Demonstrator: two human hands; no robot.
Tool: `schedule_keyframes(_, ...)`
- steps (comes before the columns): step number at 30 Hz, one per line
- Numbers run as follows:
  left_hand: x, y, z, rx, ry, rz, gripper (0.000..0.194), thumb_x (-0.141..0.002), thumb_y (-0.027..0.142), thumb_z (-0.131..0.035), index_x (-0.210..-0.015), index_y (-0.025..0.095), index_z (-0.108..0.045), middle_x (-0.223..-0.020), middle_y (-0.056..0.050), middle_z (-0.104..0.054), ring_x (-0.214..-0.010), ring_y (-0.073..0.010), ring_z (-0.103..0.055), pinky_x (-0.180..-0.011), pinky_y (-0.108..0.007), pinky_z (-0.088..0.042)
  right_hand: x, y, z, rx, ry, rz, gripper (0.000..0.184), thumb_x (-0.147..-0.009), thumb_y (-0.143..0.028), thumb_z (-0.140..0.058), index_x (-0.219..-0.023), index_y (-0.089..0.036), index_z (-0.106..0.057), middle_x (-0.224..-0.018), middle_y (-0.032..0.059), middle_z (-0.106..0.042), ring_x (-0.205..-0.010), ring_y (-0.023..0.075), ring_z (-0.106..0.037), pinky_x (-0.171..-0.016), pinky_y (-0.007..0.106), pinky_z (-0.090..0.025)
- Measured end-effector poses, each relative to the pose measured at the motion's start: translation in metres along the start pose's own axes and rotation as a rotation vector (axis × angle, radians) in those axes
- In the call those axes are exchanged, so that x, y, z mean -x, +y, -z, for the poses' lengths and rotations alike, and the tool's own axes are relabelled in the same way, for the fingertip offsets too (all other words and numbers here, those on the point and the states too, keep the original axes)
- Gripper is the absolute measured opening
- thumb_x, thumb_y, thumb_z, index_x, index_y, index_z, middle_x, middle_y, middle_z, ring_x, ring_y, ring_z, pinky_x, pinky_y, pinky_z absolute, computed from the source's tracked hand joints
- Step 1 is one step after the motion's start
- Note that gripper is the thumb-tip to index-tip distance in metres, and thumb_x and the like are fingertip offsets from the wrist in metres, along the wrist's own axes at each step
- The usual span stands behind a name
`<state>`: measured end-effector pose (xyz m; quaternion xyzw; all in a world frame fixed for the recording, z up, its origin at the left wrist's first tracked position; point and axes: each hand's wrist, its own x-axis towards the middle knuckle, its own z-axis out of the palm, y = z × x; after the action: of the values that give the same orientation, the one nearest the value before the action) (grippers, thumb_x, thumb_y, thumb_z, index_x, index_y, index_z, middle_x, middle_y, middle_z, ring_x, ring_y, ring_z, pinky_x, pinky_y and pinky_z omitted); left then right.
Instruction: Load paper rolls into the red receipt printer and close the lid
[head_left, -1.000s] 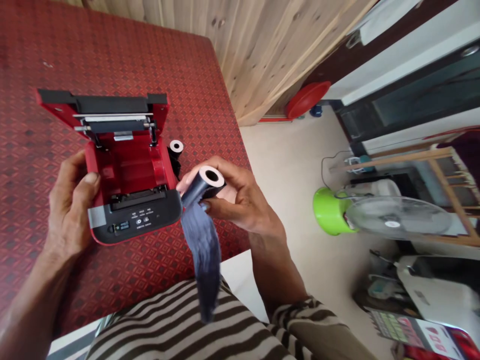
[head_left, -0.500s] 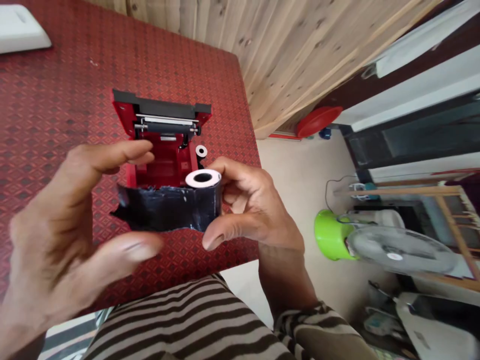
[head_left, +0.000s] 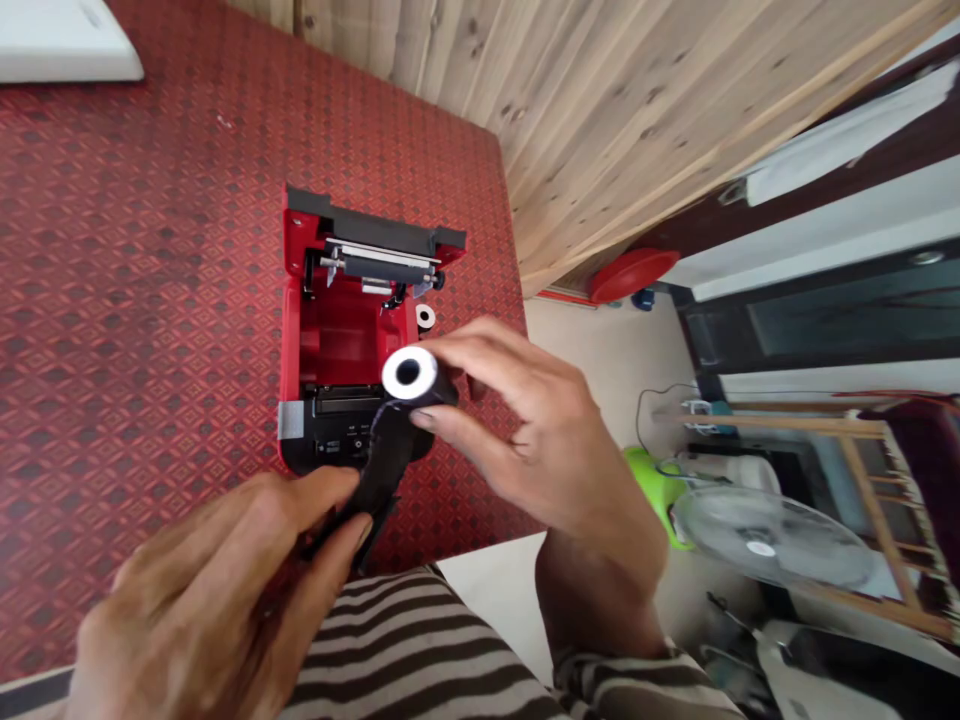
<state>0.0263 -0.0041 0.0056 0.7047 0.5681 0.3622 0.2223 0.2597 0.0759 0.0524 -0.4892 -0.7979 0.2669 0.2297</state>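
My right hand [head_left: 536, 425] grips a paper roll [head_left: 394, 378] between thumb and fingers, its white ring-shaped end facing up and its outer layer black. A black strip [head_left: 391, 450] hangs unwound from the roll, and the fingers and thumb of my left hand [head_left: 217, 580] pinch its loose end. Beneath the roll stands a red and black printer [head_left: 341, 335] with its lid [head_left: 382, 235] raised. Its red paper bay shows nothing inside; the roll and strip cover part of its black front panel.
Beside the printer's right edge is a second, smaller-looking roll [head_left: 425, 317]. A white object [head_left: 67, 45] sits at the table's far left. The red patterned table [head_left: 165, 300] meets a wooden plank wall [head_left: 570, 120]. Off to the right are a fan [head_left: 780, 540] and a green container [head_left: 652, 490].
My left hand has gone from spread fingers to pinching the strip's end and has pulled it down toward me. The roll has turned, its white end facing me more. The printer appears further right in view.
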Motion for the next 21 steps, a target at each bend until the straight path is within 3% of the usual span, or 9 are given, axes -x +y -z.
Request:
schedule_keyframes(2, 0.000, 0.003, -0.004, -0.095, 0.033, -0.044, 0.067, -0.092, 0.044, -0.068, -0.154, 0.055, -0.044, -0.090, 0.007, -0.081, -0.052, -0.0249, -0.071, -0.040, -0.044, -0.059, -0.007, -0.011, -0.013, 0.206, -0.007, 0.050, 0.025, -0.101, -0.022, -0.065, -0.126, -0.024, -0.066, -0.115, 0.0071, -0.073, -0.111, 0.0252, -0.066, -0.101, 0.044, -0.053)
schedule_keyframes(4, -0.006, 0.003, -0.006, -0.104, 0.034, -0.073, 0.069, -0.096, 0.038, -0.065, -0.159, 0.048, -0.038, -0.091, 0.006, -0.081, -0.053, -0.0228, -0.070, -0.044, -0.040, -0.060, -0.017, -0.020, -0.026, 0.398, -0.056, 0.059, 0.020, -0.103, -0.019, -0.058, -0.122, -0.018, -0.066, -0.113, 0.0105, -0.074, -0.108, 0.0278, -0.065, -0.098, 0.045, -0.052)
schedule_keyframes(6, -0.016, 0.002, -0.007, -0.118, -0.017, -0.147, 0.055, -0.099, 0.028, -0.061, -0.151, 0.039, -0.050, -0.090, 0.002, -0.079, -0.063, -0.0221, -0.072, -0.058, -0.037, -0.064, -0.026, -0.028, -0.038, 0.551, -0.119, 0.029, 0.017, -0.104, -0.016, -0.054, -0.114, -0.016, -0.067, -0.108, 0.0123, -0.074, -0.103, 0.0293, -0.063, -0.091, 0.044, -0.052)
schedule_keyframes(8, -0.025, 0.000, -0.008, -0.187, -0.041, -0.211, 0.029, -0.099, 0.024, -0.058, -0.127, 0.030, -0.064, -0.084, -0.001, -0.075, -0.067, -0.0231, -0.071, -0.063, -0.039, -0.062, -0.035, -0.033, -0.046, 0.637, -0.149, -0.010, 0.013, -0.102, -0.015, -0.055, -0.107, -0.017, -0.067, -0.102, 0.0120, -0.074, -0.100, 0.0297, -0.062, -0.085, 0.042, -0.052)
schedule_keyframes(11, -0.036, -0.003, -0.011, -0.249, -0.044, -0.253, 0.013, -0.101, 0.028, -0.054, -0.103, 0.024, -0.066, -0.079, -0.004, -0.067, -0.068, -0.0245, -0.065, -0.061, -0.042, -0.057, -0.045, -0.035, -0.053, 0.688, -0.158, -0.062, 0.015, -0.101, -0.013, -0.053, -0.104, -0.018, -0.067, -0.097, 0.0128, -0.075, -0.101, 0.0305, -0.063, -0.082, 0.041, -0.052)
schedule_keyframes(15, -0.044, -0.003, -0.016, -0.282, -0.044, -0.216, 0.018, -0.102, 0.030, -0.051, -0.094, 0.023, -0.065, -0.076, -0.004, -0.061, -0.067, -0.0247, -0.059, -0.060, -0.041, -0.048, -0.059, -0.025, -0.057, 0.673, -0.246, -0.069, 0.023, -0.101, -0.009, -0.048, -0.108, -0.014, -0.069, -0.096, 0.0150, -0.076, -0.105, 0.0318, -0.067, -0.084, 0.042, -0.053)
schedule_keyframes(21, -0.054, 0.000, -0.019, -0.340, -0.051, -0.112, 0.025, -0.102, 0.034, -0.048, -0.083, 0.027, -0.063, -0.072, -0.004, -0.061, -0.067, -0.0255, -0.058, -0.058, -0.039, -0.038, -0.078, -0.005, -0.062, 0.638, -0.349, -0.131, 0.023, -0.099, -0.012, -0.052, -0.108, -0.016, -0.072, -0.099, 0.0155, -0.079, -0.090, 0.0304, -0.075, -0.072, 0.039, -0.054)
